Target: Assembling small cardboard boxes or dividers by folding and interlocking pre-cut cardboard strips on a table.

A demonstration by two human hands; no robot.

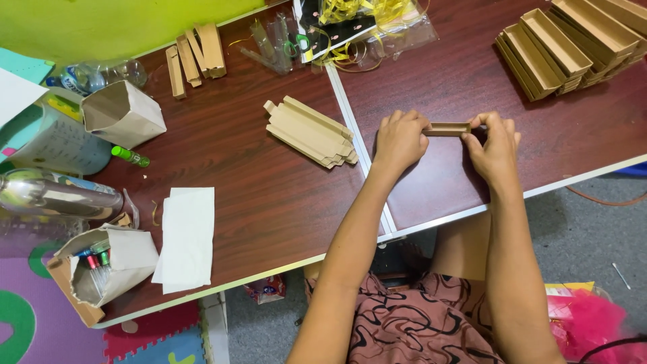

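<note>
A small narrow brown cardboard box [447, 129] is held just above the dark wooden table [256, 195]. My left hand [399, 140] pinches its left end and my right hand [494, 143] pinches its right end. A stack of flat unfolded cardboard blanks [310, 131] lies to the left of my left hand. A pile of finished open cardboard boxes [573, 44] sits at the far right.
Several folded cardboard pieces [195, 54] lie at the back left, with clear plastic and yellow ribbon [357, 23] behind. White paper sheets [183, 237], paper bags [121, 111], a green marker [130, 156] and bottles [57, 195] crowd the left. A metal seam [357, 145] splits the table.
</note>
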